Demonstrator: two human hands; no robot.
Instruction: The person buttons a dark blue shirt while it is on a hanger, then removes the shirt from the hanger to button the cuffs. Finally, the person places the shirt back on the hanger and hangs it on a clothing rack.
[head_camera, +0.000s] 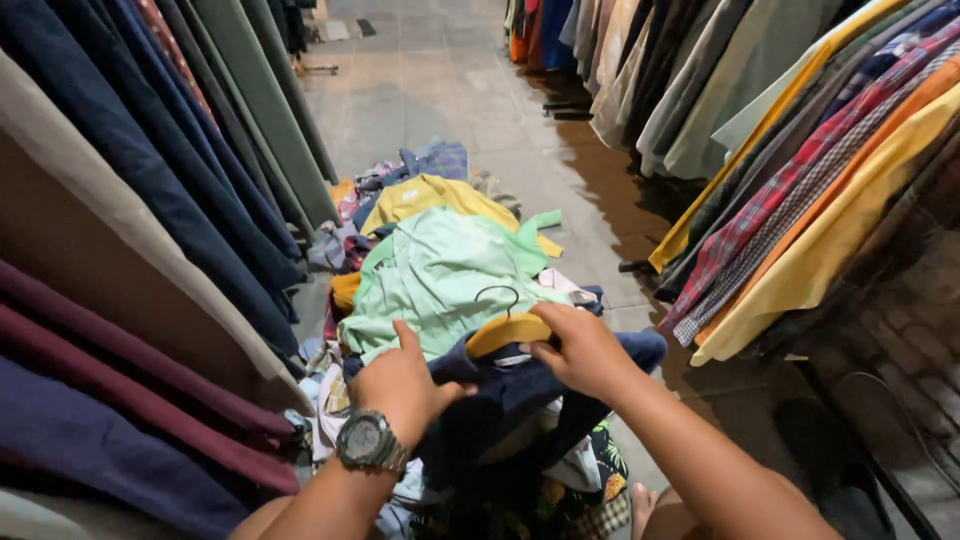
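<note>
A navy garment on a yellow wooden hanger sits atop a clothes pile on the floor, at the pile's near edge. The left hand clutches the navy cloth, and the right hand grips the hanger's end; a mint-green shirt lies just behind, between hanging racks.

Grey tiled floor w/ heaped clothes pile

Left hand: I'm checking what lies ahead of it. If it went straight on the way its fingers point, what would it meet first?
The left hand, gripping the dark navy garment, points up and away. Straight on, it would likely meet the mint green shirt on the clothes pile first, though depth is unclear.
</note>
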